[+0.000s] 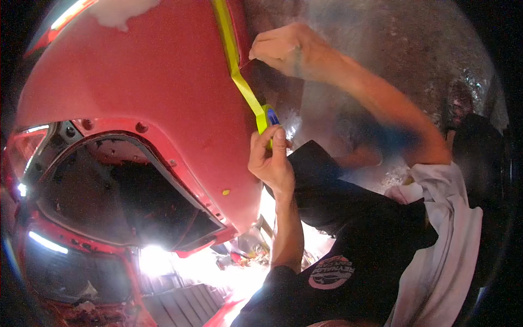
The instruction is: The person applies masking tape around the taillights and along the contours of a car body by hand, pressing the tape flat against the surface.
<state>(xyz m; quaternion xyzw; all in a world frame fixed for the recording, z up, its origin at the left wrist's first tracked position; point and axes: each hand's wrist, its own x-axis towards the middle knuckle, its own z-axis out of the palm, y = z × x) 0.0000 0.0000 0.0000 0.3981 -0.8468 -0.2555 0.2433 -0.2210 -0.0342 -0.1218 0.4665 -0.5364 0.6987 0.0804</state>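
Note:
My left hand [272, 161] grips a roll of yellow-green masking tape [262, 121] with a blue core between thumb and fingers. From the roll, a strip of tape [227, 38] runs up along the edge of a red car body panel [147, 60]; its lower stretch hangs free between panel and roll. My right hand [289, 50] is closed in a pinch just right of the strip, apart from the roll. A thin strand seems to run from its fingertips toward the panel edge; I cannot make out what it is.
Below the panel is a dark opening [120, 185] with a red rim. A small yellow spot [226, 192] marks the panel. White cloth [436, 240] hangs over my right shoulder. Glare washes out the lower middle. A dark figure [476, 152] shows dimly at far right.

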